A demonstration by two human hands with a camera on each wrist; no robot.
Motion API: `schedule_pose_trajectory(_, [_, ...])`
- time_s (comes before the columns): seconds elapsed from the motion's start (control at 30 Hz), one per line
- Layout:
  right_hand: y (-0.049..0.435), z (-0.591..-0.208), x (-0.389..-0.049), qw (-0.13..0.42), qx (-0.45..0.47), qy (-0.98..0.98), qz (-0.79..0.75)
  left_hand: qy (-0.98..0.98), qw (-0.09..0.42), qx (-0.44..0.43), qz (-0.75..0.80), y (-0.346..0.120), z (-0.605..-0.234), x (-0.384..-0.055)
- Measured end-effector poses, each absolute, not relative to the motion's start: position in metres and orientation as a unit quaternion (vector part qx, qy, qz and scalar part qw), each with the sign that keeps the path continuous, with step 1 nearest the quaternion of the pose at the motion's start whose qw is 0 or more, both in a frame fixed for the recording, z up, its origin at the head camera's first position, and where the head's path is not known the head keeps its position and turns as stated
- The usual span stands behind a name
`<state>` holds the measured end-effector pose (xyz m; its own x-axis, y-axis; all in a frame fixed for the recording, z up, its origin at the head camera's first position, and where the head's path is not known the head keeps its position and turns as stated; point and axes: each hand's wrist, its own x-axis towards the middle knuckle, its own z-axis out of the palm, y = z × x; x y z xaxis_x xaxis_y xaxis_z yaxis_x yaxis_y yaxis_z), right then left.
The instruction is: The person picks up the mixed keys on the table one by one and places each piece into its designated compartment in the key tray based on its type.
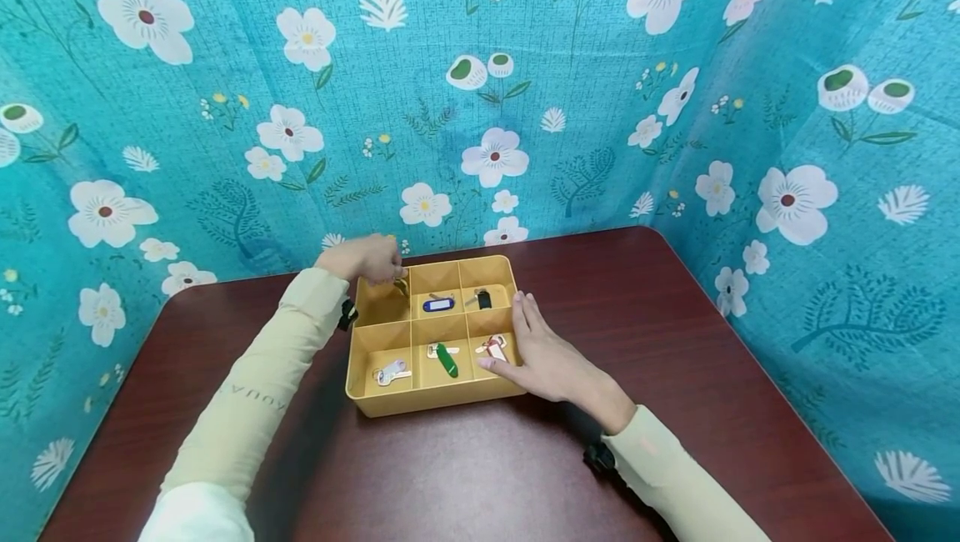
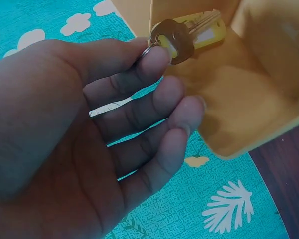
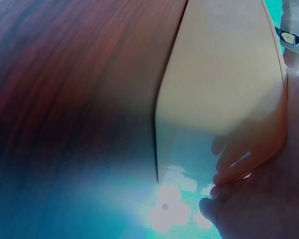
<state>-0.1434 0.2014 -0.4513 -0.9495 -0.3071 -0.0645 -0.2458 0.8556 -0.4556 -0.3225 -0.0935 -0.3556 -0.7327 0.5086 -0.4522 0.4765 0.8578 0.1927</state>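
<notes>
My left hand [image 1: 369,260] is over the back left compartment of a yellow divided box [image 1: 442,398]. Its thumb and forefinger pinch the ring of a dark-headed key [image 2: 179,41], which has a yellow tag [image 2: 218,36] on it. The left wrist view shows the key and tag hanging inside that compartment, the other fingers loosely bent below. My right hand [image 1: 551,361] rests along the box's right side with fingers extended, the thumb over the front right compartment. In the right wrist view, that hand [image 3: 271,204] lies against the box's outer wall.
Other compartments hold keys with a blue tag [image 1: 438,304], a black tag [image 1: 484,299], a pale purple tag [image 1: 393,368], a green tag [image 1: 447,361] and a red-and-white tag [image 1: 496,349]. The box stands on a dark red table [image 1: 480,475]; a flowered turquoise curtain [image 1: 420,125] hangs behind.
</notes>
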Motion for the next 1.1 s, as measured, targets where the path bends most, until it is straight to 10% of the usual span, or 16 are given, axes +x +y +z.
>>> schedule_pose_trajectory(1.1, [0.2022,-0.4520,-0.1450,0.068,-0.143,0.961,-0.225,0.926,0.300,0.229,0.031,-0.0971,-0.3636,-0.3238])
